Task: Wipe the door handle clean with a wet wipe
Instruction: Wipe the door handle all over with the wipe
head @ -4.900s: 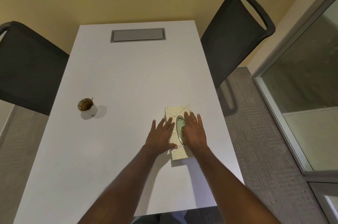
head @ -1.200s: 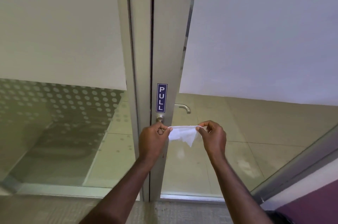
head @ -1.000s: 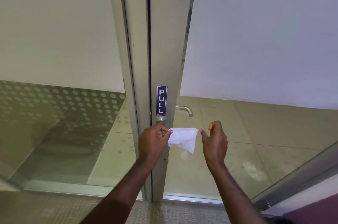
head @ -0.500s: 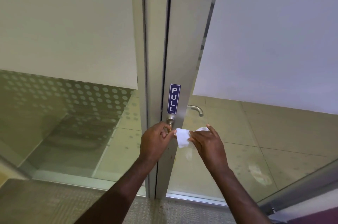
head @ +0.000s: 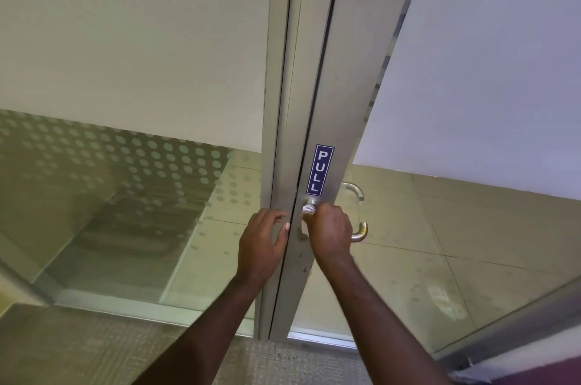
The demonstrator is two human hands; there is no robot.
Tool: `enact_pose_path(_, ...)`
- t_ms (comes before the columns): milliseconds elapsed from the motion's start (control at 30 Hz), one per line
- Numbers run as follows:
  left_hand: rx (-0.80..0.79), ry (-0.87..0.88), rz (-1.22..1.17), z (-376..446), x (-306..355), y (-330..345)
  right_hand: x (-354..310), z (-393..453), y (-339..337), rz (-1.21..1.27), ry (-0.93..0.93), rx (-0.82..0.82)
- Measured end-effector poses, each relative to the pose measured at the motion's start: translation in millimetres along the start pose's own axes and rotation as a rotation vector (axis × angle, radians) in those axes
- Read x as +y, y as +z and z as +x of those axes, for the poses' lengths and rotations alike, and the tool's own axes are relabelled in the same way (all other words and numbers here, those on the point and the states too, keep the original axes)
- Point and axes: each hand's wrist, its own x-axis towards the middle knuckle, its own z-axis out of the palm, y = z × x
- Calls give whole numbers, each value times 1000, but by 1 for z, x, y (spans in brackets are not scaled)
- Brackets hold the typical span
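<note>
A silver lever door handle [head: 360,234] sticks out of the aluminium door stile under a blue PULL sticker [head: 320,169]. My right hand [head: 330,230] is closed around the handle's stem, pressing the white wet wipe [head: 307,210] against it; only a small corner of the wipe shows above my fingers. The curved end of the handle pokes out to the right of that hand. My left hand [head: 262,241] hovers by the door frame [head: 278,120] just left of the handle, fingers loosely curled and holding nothing.
The glass door [head: 471,86] has a frosted upper panel and clear lower glass; a second handle [head: 355,189] shows on its far side. Left of the frame is a fixed glass pane [head: 125,164] with dotted frosting. Carpet lies underfoot.
My left hand has let go of the wipe and drawn back to the left. My right hand has taken the wipe and closed over the handle stem with it.
</note>
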Motion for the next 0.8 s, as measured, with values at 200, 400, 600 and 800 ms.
enact_pose_path(200,-13,36,-22,0,-9,1,18,-16,7,-242,-134,33)
enact_pose_path(400,-8,36,-15,-2,-11,-3,-7,5,5,-78,47,26)
enact_pose_path(600,-17,41,-1,-2,-16,-6,16,7,11,-44,76,78)
enact_pose_path(800,-34,17,1,-11,-21,-2,12,22,15,53,254,52)
